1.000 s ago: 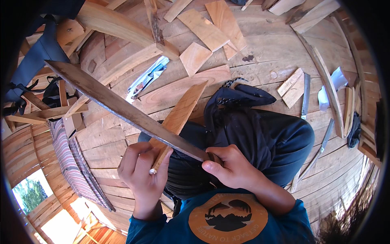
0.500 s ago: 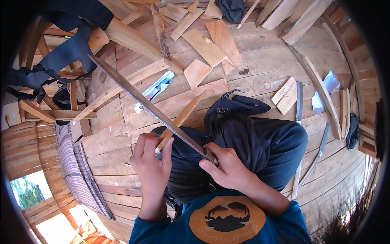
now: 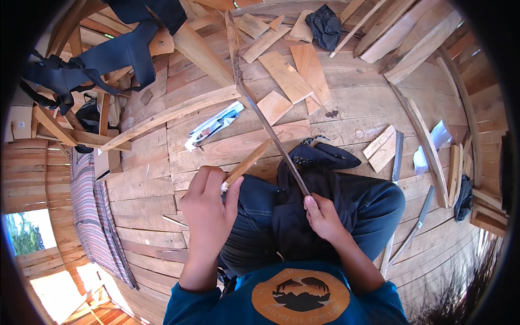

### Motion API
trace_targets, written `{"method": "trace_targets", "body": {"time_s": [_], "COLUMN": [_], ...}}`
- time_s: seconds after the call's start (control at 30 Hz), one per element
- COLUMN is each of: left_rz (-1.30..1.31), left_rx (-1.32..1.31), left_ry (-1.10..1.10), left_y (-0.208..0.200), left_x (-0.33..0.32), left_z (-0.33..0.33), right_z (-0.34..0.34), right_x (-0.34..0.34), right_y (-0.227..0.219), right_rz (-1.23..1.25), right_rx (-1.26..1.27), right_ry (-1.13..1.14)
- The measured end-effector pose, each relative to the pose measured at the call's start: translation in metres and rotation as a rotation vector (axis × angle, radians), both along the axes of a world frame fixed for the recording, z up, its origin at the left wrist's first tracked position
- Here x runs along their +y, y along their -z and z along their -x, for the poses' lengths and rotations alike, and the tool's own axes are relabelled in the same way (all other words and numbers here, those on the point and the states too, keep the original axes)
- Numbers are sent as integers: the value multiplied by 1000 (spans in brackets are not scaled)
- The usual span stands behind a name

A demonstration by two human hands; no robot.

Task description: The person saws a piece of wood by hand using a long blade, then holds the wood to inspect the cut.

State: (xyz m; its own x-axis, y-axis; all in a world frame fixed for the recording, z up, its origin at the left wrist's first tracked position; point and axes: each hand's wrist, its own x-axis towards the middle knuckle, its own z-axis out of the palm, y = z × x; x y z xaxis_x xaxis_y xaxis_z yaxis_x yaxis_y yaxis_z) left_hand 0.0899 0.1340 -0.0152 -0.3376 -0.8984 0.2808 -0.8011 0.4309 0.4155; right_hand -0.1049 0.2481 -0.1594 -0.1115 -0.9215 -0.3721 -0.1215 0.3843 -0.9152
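Observation:
My left hand (image 3: 208, 205) is closed around the lower end of a wooden stick (image 3: 249, 161), whose tapered tip points up and to the right. Pale, roughly cut wood shows at its near end by my thumb. In my right hand (image 3: 324, 218) is a long, narrow machete (image 3: 272, 136), its dark blade slanting up and left past the stick's tip. My fingers hide most of its handle. Blade and stick appear apart. Beneath the machete, a dark cloth (image 3: 300, 208) lies across my lap.
Cut boards (image 3: 287, 78) and a black plastic bag (image 3: 323, 27) lie ahead on the plank floor. A blue-white wrapper (image 3: 215, 125) is beside a long wooden beam (image 3: 170, 116). Flat strips (image 3: 414, 227) rest at right; a striped cloth (image 3: 97, 216) hangs at left.
The machete has swung away from the stick, its tip now farther right and more upright. My right hand has moved right. The view has shifted slightly.

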Motion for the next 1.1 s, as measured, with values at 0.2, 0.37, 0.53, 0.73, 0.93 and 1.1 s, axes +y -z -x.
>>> {"method": "trace_targets", "body": {"time_s": [0.2, 0.37, 0.53, 0.73, 0.93, 1.1], "left_rz": [55, 21, 22, 33, 44, 33], "left_rx": [-24, -23, -3, -31, 8, -8], "left_ry": [6, -6, 22, 2, -3, -22], "left_y": [-1, -6, -7, -11, -11, -9], "left_x": [-2, -8, -9, -20, -27, -29], "left_z": [12, 14, 17, 20, 12, 12], "right_z": [-12, -15, -10, -16, -1, -17], "right_x": [-11, -29, -28, -35, -36, -29], "right_y": [-35, -59, -51, -67, -27, -63], "right_rz": [24, 121, 127, 97, 46, 115], "right_rx": [-128, -107, -46, -70, 74, -124], "right_ry": [-28, -61, -64, -51, -16, -87]}}
